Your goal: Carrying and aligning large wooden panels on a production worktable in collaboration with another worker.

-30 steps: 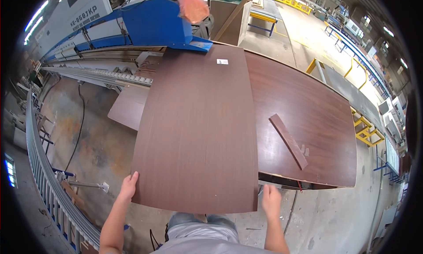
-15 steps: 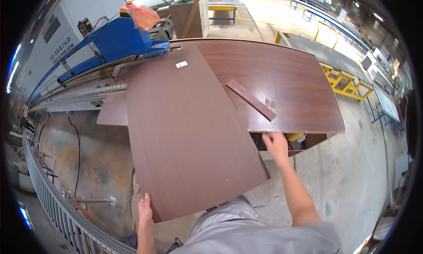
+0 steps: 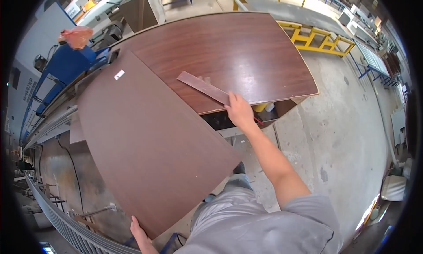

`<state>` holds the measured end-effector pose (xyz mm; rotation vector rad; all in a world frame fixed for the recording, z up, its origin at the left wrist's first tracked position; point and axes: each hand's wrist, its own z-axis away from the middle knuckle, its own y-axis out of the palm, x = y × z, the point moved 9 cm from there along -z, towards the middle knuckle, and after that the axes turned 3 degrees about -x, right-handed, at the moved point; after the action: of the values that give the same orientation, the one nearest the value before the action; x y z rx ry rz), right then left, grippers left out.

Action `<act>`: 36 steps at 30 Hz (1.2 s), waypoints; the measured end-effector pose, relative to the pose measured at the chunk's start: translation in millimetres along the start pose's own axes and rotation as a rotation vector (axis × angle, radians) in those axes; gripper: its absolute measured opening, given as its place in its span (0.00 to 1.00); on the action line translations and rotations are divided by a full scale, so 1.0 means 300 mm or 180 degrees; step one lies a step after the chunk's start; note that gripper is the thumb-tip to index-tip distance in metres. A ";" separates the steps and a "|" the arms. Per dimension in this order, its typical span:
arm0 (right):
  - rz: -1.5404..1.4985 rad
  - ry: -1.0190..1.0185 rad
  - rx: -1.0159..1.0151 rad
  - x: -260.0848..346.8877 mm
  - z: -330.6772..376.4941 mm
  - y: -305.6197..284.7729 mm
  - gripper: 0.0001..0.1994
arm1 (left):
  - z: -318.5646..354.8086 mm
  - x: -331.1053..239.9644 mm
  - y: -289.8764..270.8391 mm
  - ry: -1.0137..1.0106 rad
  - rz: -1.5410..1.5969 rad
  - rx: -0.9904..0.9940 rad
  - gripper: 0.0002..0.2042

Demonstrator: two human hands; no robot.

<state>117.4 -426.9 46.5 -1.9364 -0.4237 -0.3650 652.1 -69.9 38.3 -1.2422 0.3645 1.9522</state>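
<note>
A large brown board (image 3: 150,139) slants across the left of the table, its near end jutting out over the floor toward me. My left hand (image 3: 138,229) grips the edge of that board close to its near left corner; its fingers are partly hidden. A narrow brown wooden strip (image 3: 202,87) lies on the glossy reddish-brown tabletop (image 3: 220,42). At the strip's near right end, my right hand (image 3: 240,110) has its fingers closed over it. A small white label (image 3: 119,74) is stuck on the board's far part.
Under the tabletop, an open compartment shows a yellow object (image 3: 260,107) and a red one (image 3: 260,121). A blue and grey machine (image 3: 66,64) borders the table at left. Yellow framing (image 3: 313,38) stands beyond right. A grey railing (image 3: 66,223) curves along the lower left.
My right hand has gone from the table's front edge up to the end of the wooden strip. The view has turned, and my left hand stays at the board's near corner.
</note>
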 end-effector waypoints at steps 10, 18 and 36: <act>-0.0672 0.0613 0.0106 -0.612 0.836 -0.397 0.20 | 0.296 0.035 0.338 -0.0194 0.0120 -0.0254 0.26; -0.0562 0.0688 0.0786 -0.722 0.516 0.131 0.15 | 0.360 0.104 0.427 -0.0389 0.0346 -0.0555 0.26; -0.5415 0.3395 0.1701 -0.216 0.802 -0.044 0.20 | 0.627 0.261 1.016 -0.1141 0.1250 -0.0152 0.23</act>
<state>68.0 -208.3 -63.5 -0.2520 -1.1553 -1.9396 290.1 -121.2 12.7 -0.8666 0.3998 2.4793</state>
